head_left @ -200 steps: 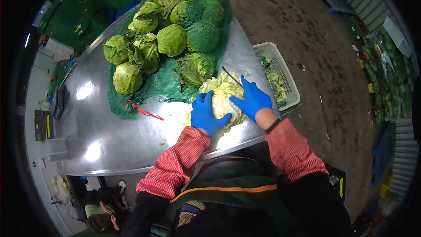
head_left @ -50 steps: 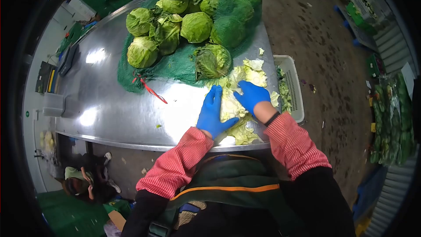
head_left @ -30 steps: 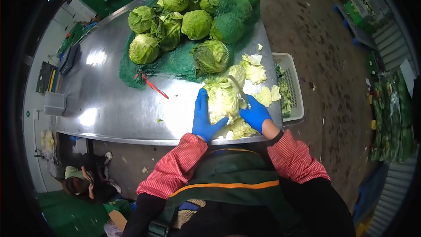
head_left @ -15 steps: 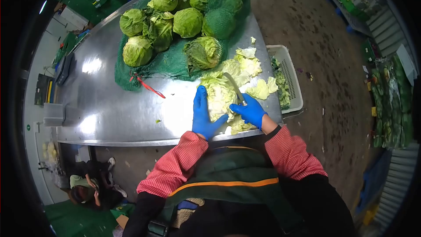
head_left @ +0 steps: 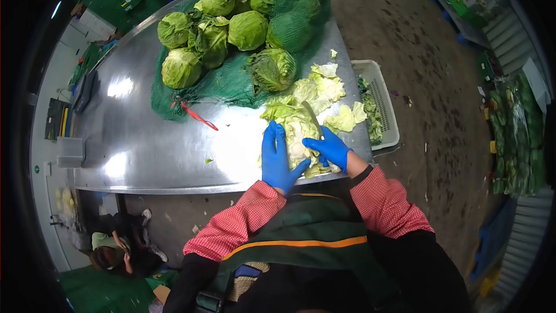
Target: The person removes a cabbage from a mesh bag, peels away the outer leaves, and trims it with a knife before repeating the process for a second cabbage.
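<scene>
A partly stripped, pale cabbage [head_left: 296, 133] sits near the front edge of the steel table. My left hand [head_left: 277, 159], in a blue glove, cups its left side, thumb across the near end and fingers stretched along it. On its right side my right hand [head_left: 330, 149], also gloved in blue, is closed around a knife [head_left: 311, 112]. The handle is mostly hidden in the fist, and the curved blade points away from me along the cabbage. Loose cabbage leaves [head_left: 344, 117] lie just beyond and to the right.
Whole cabbages [head_left: 248, 30] rest on and in a green mesh bag [head_left: 223, 90] with a red tie [head_left: 200, 117]. A white crate [head_left: 391, 113] holding leaves stands by the table's right edge [head_left: 362, 133]. A seated person [head_left: 116, 240] is at lower left.
My left hand and the cabbage have shifted a little to the right. The knife blade has moved slightly right and nearer to me. A cabbage at the bag's near edge has turned slightly.
</scene>
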A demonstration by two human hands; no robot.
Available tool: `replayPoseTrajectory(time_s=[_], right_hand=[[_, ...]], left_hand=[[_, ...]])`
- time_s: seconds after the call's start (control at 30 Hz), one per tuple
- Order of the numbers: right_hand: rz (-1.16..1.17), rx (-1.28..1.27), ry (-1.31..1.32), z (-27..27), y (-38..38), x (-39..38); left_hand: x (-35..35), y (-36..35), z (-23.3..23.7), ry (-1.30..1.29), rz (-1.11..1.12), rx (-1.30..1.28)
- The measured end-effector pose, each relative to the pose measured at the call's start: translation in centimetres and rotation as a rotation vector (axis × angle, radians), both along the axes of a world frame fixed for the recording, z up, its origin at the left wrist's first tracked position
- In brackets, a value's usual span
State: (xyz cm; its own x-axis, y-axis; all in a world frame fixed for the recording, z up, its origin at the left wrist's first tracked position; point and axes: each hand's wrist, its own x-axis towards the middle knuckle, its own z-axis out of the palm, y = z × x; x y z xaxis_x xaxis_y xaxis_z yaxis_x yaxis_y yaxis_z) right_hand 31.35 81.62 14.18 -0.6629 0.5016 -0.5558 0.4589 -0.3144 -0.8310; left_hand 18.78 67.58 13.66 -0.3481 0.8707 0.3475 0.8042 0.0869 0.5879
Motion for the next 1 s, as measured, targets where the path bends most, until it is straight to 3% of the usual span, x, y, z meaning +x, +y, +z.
replayPoseTrajectory(time_s=[0.07, 0.17, 0.27, 0.37, 0.5, 0.53, 0.57, 0.67, 0.73, 0.77, 0.87, 0.97, 1.0], right_hand=[[0.020, -0.170, 0.135, -0.5, 0.2, 1.0], [-0.161, -0.257, 0.365, -2.0, -1.0, 1.5], [-0.178, -0.213, 0.241, -3.0, -1.1, 1.9], [-0.141, -0.005, -0.051, -1.1, -2.3, 1.9], [-0.181, 0.435, -0.006, -3.9, -2.5, 3.2], [-0.197, 0.479, 0.012, -4.0, -2.0, 3.5], [-0.203, 0.298, -0.094, -3.9, -1.1, 4.6], [-0.093, 0.405, -0.241, -4.4, 1.4, 5.4], [-0.076, 0.771, -0.226, -4.0, 1.3, 3.6], [-0.066, 0.949, -0.213, -3.8, 0.8, 2.3], [-0.038, 0.974, -0.027, 2.3, -0.1, -1.3], [0.216, 0.694, -0.140, 1.2, 0.4, -2.2], [0.170, 0.683, -0.071, 0.3, 0.2, -1.8]], left_hand=[[0.7, -0.3, -0.1, 0.041, -0.004, -0.020], [1.3, -0.4, -0.1, 0.073, -0.008, -0.029], [1.3, -0.4, -0.2, 0.063, -0.005, -0.001], [1.3, -0.1, 0.0, 0.040, 0.007, -0.001], [0.5, -0.2, -0.3, -0.005, 0.004, 0.016], [-0.2, -0.3, -0.3, -0.072, 0.011, 0.024], [-1.0, -0.5, -0.4, -0.138, 0.020, 0.033], [-3.6, -0.7, -2.3, -0.472, 0.175, 0.041], [-4.2, 0.8, -1.9, -0.723, 0.297, 0.099], [-4.0, 1.3, -1.9, -0.637, 0.334, 0.084], [-3.8, 2.2, -2.4, -0.466, 0.383, 0.036], [-5.1, 1.4, -3.3, -0.555, 0.333, 0.061], [-5.2, 1.3, -3.5, -0.621, 0.339, 0.065]])
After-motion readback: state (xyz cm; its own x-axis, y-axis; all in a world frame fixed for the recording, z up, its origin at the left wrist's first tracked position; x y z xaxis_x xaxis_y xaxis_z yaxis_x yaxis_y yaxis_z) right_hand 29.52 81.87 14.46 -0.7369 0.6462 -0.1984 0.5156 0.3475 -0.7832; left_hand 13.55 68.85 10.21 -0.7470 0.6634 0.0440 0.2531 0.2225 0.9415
